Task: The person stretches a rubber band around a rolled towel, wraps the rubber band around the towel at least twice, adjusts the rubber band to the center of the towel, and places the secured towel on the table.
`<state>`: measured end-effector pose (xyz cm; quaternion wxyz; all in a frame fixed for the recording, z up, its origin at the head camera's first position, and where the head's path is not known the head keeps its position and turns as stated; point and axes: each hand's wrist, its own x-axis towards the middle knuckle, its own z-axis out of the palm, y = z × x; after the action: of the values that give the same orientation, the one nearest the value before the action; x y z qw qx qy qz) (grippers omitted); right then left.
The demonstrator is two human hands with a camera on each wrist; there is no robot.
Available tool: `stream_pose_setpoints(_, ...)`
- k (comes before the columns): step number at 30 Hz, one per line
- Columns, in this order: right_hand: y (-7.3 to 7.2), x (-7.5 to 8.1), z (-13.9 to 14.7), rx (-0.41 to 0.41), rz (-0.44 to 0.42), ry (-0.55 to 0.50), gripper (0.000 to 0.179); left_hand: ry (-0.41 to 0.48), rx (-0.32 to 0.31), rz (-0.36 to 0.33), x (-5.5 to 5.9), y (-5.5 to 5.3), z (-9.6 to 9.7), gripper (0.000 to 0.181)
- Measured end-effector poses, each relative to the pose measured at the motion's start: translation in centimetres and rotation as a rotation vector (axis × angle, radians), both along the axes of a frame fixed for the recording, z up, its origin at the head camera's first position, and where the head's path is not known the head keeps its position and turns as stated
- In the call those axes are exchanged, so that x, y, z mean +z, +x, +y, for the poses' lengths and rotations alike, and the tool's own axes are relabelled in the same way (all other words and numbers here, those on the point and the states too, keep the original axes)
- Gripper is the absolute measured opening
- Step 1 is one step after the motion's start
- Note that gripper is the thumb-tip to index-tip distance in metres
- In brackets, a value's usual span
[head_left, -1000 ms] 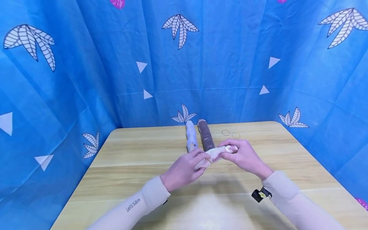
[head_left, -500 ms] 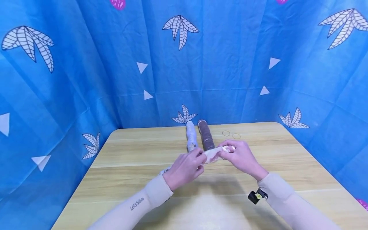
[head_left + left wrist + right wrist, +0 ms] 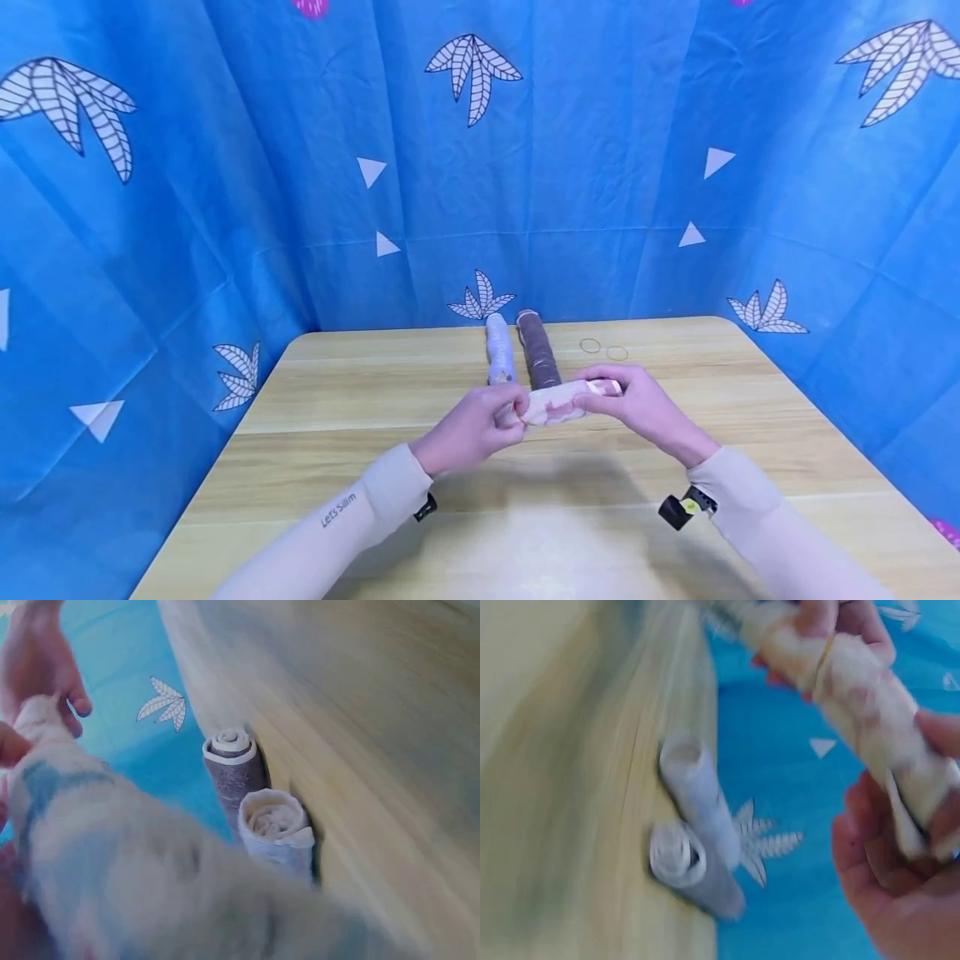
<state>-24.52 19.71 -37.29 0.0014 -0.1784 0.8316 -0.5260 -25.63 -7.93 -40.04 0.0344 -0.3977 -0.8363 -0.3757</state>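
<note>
A rolled cloth, white with pink and blue patches, is held level above the table between both hands. My left hand grips its left end with curled fingers. A thin yellowish rubber band circles the roll beside those fingers in the right wrist view. My right hand holds the other end, thumb in front and fingers behind. Beyond the hands lie two more rolls on the table, a pale bluish rolled cloth and a dark grey-brown one.
Two loose rubber bands lie on the wooden table at the back right, a first band and a second band. A blue patterned curtain hangs behind the table and along both sides.
My left hand has turned and shifted slightly left along the roll, fingers curling tighter at its end. The cloth looks straighter and fuller between the hands. The right hand stays at its end.
</note>
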Motion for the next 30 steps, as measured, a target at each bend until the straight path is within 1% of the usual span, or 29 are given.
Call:
stream_pose_setpoints(1, 0.1, 0.0, 0.2, 0.024, 0.058, 0.036, 0.041, 0.026, -0.003, -0.074, 0.0, -0.2, -0.1, 0.020)
stream_pose_setpoints(3, 0.4, 0.1, 0.4, 0.078, 0.196, 0.127, 0.049, 0.059, -0.016, -0.194, -0.1, -0.6, -0.3, 0.019)
stream_pose_setpoints(5, 0.6, 0.2, 0.4, 0.136, 0.327, 0.227, 0.057, 0.075, -0.035, -0.274, -0.3, -0.9, -0.5, 0.019)
stream_pose_setpoints(7, 0.7, 0.2, 0.1, 0.196, 0.432, 0.319, 0.059, 0.087, -0.056, -0.320, -0.3, -1.1, -0.5, 0.018)
stream_pose_setpoints(8, 0.7, 0.2, 0.0, 0.215, 0.468, 0.350, 0.057, 0.093, -0.065, -0.336, -0.4, -1.2, -0.5, 0.018)
stream_pose_setpoints(10, 0.6, 0.1, -0.3, 0.237, 0.498, 0.368, 0.051, 0.110, -0.074, -0.355, -0.4, -1.3, -0.4, 0.017)
stream_pose_setpoints(11, 0.5, 0.0, -0.3, 0.229, 0.509, 0.368, 0.048, 0.119, -0.074, -0.359, -0.4, -1.2, -0.3, 0.018)
stream_pose_setpoints(12, 0.5, -0.1, -0.3, 0.215, 0.515, 0.356, 0.044, 0.116, -0.069, -0.341, -0.4, -1.1, -0.2, 0.017)
stream_pose_setpoints(13, 0.4, -0.2, -0.3, 0.192, 0.515, 0.344, 0.041, 0.105, -0.066, -0.297, -0.5, -1.0, -0.1, 0.018)
stream_pose_setpoints(14, 0.4, -0.3, -0.3, 0.170, 0.511, 0.326, 0.039, 0.089, -0.061, -0.239, -0.5, -0.8, 0.0, 0.019)
stream_pose_setpoints(15, 0.3, -0.4, -0.3, 0.150, 0.506, 0.305, 0.037, 0.066, -0.053, -0.163, -0.5, -0.6, 0.1, 0.023)
stream_pose_setpoints(18, 0.2, -0.6, -0.3, 0.087, 0.476, 0.245, 0.033, -0.033, -0.004, 0.113, -0.7, 0.0, 0.3, 0.036)
stream_pose_setpoints(19, 0.1, -0.7, -0.3, 0.066, 0.459, 0.223, 0.031, -0.054, 0.016, 0.196, -0.9, 0.1, 0.5, 0.038)
stream_pose_setpoints(21, 0.1, -0.8, -0.3, 0.032, 0.416, 0.161, 0.030, -0.083, 0.060, 0.307, -1.1, 0.3, 0.6, 0.040)
stream_pose_setpoints(23, 0.1, -0.9, -0.3, 0.004, 0.371, 0.099, 0.028, -0.092, 0.086, 0.369, -1.2, 0.4, 0.8, 0.043)
stream_pose_setpoints(25, 0.1, -0.9, -0.3, -0.019, 0.332, 0.048, 0.028, -0.097, 0.097, 0.395, -1.2, 0.5, 0.9, 0.045)
stream_pose_setpoints(27, 0.1, -0.9, -0.2, -0.040, 0.309, 0.024, 0.026, -0.107, 0.088, 0.407, -1.0, 0.6, 1.0, 0.046)
stream_pose_setpoints(30, 0.1, -0.9, -0.2, -0.078, 0.288, 0.014, 0.024, -0.123, 0.065, 0.426, -0.8, 0.6, 1.3, 0.040)
